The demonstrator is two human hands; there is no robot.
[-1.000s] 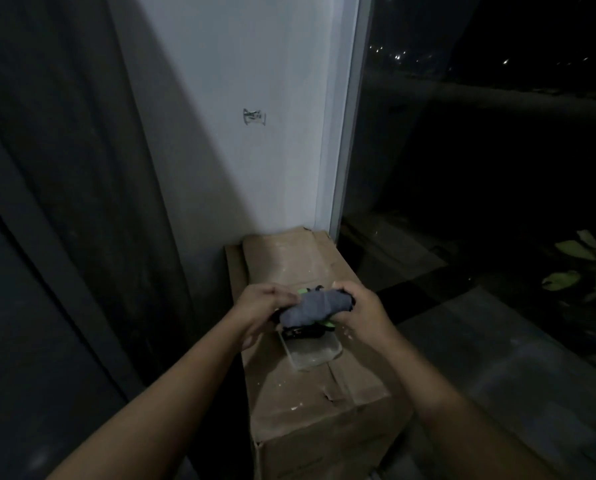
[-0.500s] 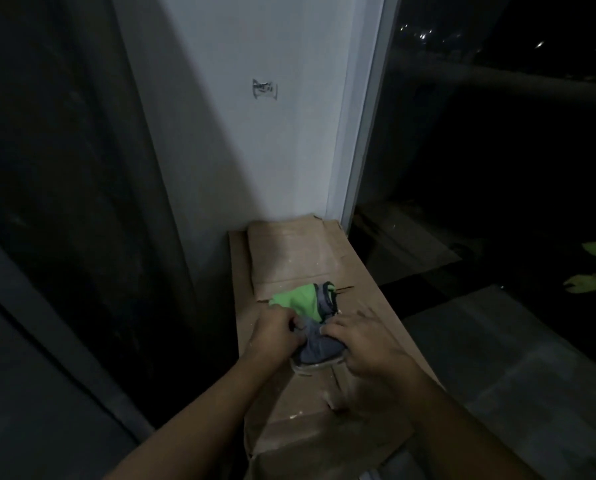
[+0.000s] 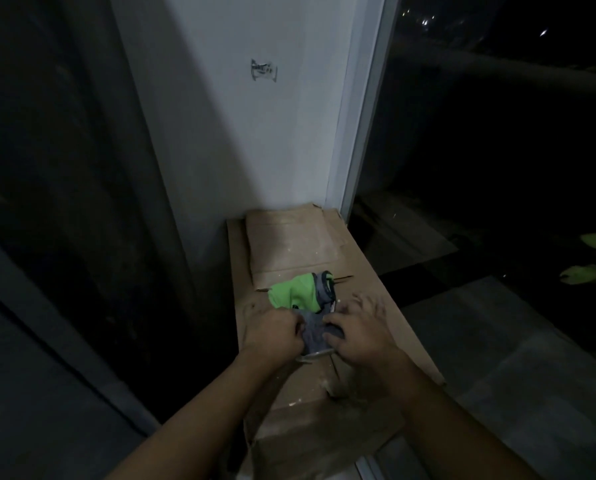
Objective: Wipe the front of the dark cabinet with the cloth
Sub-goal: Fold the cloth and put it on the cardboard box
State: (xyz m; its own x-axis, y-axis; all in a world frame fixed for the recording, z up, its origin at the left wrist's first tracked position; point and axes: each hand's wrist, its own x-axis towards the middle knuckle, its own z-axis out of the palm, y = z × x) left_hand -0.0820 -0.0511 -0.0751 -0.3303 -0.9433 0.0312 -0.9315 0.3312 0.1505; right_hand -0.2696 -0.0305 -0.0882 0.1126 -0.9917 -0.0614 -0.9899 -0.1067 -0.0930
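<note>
Head view: the left hand [image 3: 272, 336] and right hand [image 3: 360, 336] both pinch one grey cloth [image 3: 315, 330] atop one cardboard box [image 3: 355, 271], apparently gathering it up for wiping (a clear container [image 3: 313, 356] seems to lie beneath). One green-and-grey cloth [image 3: 298, 292] lies at 12 o'clock of the hands; the dark cabinet [image 3: 64, 168] stands at 9 o'clock, untouched.

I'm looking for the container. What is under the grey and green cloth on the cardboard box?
Under the cloth, between the left hand and right hand, a pale rim shows on the cardboard box. The rest is covered.
</note>
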